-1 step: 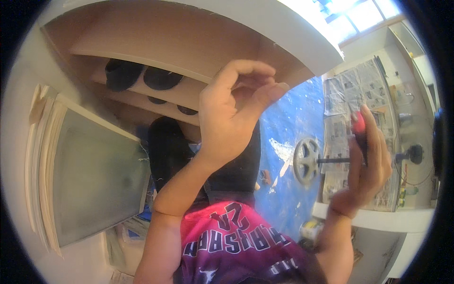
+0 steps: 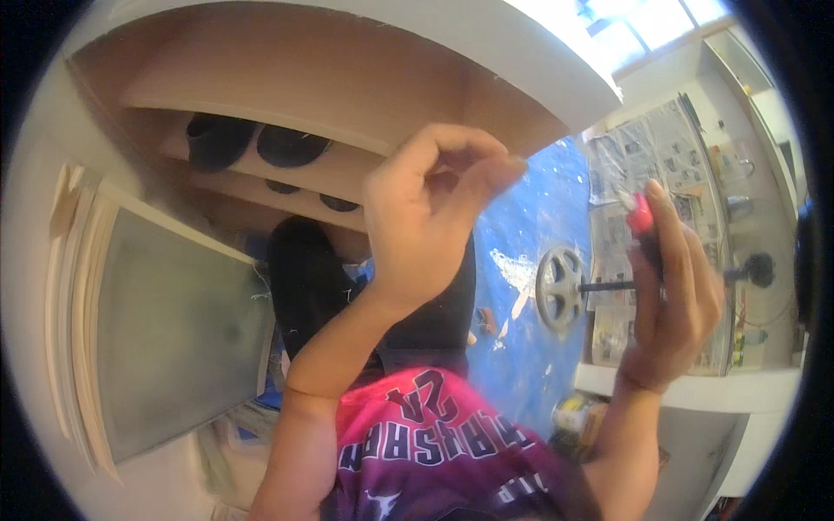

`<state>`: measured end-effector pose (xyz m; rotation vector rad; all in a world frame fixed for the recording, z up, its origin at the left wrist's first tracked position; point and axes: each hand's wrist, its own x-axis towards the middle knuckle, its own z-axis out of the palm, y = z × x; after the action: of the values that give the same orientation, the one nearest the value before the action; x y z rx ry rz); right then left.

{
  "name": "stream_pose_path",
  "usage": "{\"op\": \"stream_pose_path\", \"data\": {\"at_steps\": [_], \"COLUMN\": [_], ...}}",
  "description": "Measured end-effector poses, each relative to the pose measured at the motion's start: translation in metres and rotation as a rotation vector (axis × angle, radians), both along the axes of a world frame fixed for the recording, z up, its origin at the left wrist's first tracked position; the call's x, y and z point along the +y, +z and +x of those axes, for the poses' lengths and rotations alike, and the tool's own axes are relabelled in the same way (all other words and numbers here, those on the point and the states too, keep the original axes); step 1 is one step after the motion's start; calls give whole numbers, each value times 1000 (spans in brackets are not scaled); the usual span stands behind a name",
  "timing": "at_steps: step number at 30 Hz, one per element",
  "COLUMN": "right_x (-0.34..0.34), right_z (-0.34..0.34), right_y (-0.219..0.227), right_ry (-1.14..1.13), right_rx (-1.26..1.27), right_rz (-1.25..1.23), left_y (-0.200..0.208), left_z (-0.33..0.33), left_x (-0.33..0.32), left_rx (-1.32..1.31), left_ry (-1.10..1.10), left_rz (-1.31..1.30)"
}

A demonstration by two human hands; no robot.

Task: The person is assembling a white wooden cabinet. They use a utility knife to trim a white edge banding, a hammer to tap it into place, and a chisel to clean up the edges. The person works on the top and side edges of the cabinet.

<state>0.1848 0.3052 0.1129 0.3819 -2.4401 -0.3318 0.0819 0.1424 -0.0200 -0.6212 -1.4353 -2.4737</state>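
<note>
My left hand point(image 2: 426, 217) is raised in the middle of the view, in front of a wooden cabinet point(image 2: 287, 87). Its fingers are curled with the thumb meeting the fingertips, and I cannot make out anything between them. My right hand point(image 2: 673, 295) is up at the right, closed around a red-handled tool point(image 2: 641, 217) whose red end sticks out above the fingers. The tool's tip is hidden behind the hand. Both forearms rise from the lower edge, past my purple and pink printed shirt point(image 2: 434, 451).
The cabinet has shelves with dark round objects point(image 2: 256, 143). Its frosted-glass door point(image 2: 174, 339) stands open at the left. A blue paint-flecked floor point(image 2: 530, 234) lies below, with a grey wheel on a dark rod point(image 2: 560, 286). A white counter point(image 2: 695, 391) lined with newspaper point(image 2: 651, 148) is at the right.
</note>
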Motion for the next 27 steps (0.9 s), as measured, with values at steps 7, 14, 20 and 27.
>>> {"op": "stream_pose_path", "data": {"at_steps": [7,14,20,27], "right_x": [-32,-37,-34,-34], "right_z": [-12,-17,-16,-10], "right_y": [41,53,50,49], "right_ry": [-88,-113,-99,-146], "right_rx": [-184,-251,-226,-244], "right_rz": [274,342,343,323], "left_y": [7,22,26,28], "left_z": [-16,-22,-21,-17], "left_x": [28,34,40,44], "left_rx": [-162,-224,-169,-184], "left_ry": [-223,-210,-207,-253], "left_rz": [370,487,541,554]}}
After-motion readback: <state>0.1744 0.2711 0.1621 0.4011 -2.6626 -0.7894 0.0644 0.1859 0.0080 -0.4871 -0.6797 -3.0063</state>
